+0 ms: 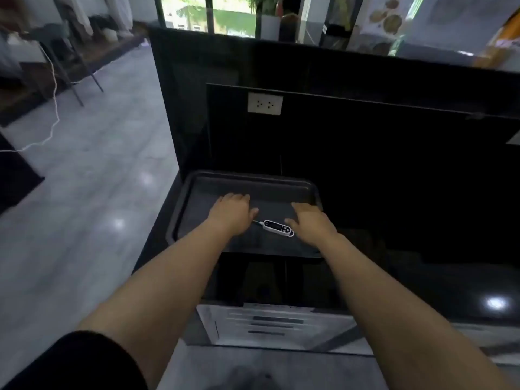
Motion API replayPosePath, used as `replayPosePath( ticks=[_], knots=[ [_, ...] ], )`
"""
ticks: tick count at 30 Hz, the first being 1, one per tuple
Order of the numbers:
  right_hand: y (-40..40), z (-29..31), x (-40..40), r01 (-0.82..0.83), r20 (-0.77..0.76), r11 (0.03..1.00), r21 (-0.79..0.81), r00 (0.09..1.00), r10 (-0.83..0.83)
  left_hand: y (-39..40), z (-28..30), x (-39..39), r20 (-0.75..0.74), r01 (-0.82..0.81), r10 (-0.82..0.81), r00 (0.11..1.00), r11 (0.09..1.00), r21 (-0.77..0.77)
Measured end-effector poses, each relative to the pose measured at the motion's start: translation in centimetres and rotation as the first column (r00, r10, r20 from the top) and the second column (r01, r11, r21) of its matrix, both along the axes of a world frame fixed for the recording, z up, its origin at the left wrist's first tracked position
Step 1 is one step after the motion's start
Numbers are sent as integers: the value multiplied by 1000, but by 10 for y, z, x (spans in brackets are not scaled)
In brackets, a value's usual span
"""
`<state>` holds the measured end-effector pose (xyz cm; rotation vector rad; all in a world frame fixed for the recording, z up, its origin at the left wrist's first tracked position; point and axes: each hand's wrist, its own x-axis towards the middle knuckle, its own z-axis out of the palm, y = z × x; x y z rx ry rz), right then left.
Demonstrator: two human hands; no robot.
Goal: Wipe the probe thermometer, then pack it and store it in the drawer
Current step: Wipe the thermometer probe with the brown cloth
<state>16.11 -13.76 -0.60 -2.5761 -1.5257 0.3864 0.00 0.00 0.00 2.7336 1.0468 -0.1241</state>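
A white probe thermometer [278,228] with a dark screen and buttons lies on a dark tray [197,181] on the black counter. Its thin metal probe points left, and the tip is hidden under my left hand. My left hand [233,213] rests flat on the tray just left of the thermometer, fingers spread, holding nothing. My right hand [309,223] lies just to the thermometer's right, fingers loosely extended, thumb near its body but not gripping it. Below the counter edge sits a white drawer front [275,325] with dark bars across it.
A black back panel rises behind the tray, with a white wall socket [265,104]. The counter's left end drops to a grey tiled floor [84,192]. A white cable [55,108] trails across that floor. Glossy black counter [422,277] extends to the right.
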Motion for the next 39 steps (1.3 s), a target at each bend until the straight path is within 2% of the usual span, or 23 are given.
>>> replayPosePath(
  ticks=[7,12,16,19,21,22,24,26,28,32,36,39],
  knots=[
    [0,-29,5,-62,52,993,-105,996,68,-20,-22,5,133,-99,101,986,995,-23],
    [10,-43,6,-111,103,988,-105,987,122,-30,-38,7,196,-201,223,955,972,-123],
    [17,-51,6,-124,137,991,-55,982,131,-26,-47,12,212,-332,385,898,910,-247],
    [15,-57,5,-115,155,993,-3,981,114,-18,-54,19,182,-414,524,832,805,-426],
    [10,-61,5,-94,146,995,27,985,89,-14,-59,24,180,-443,658,731,659,-608],
    [7,-62,5,-79,139,996,45,988,72,-13,-60,28,180,-426,736,652,553,-717],
    [2,-60,6,-62,125,995,74,991,52,-15,-60,34,129,-343,858,496,330,-879],
    [-4,-55,10,-45,112,994,103,993,33,-19,-57,41,54,-211,900,433,159,-964],
    [-13,-48,13,-43,113,991,126,993,28,-24,-53,48,14,-78,919,394,49,-996],
    [-37,-41,16,-27,134,983,180,991,2,-32,-48,60,15,81,957,290,-9,-997],
    [-56,-39,18,25,102,980,195,994,-46,-45,-41,74,40,131,958,283,3,-991],
    [-73,-41,28,186,-13,931,313,981,-191,-52,-37,83,43,142,949,314,-2,-990]
  ],
)
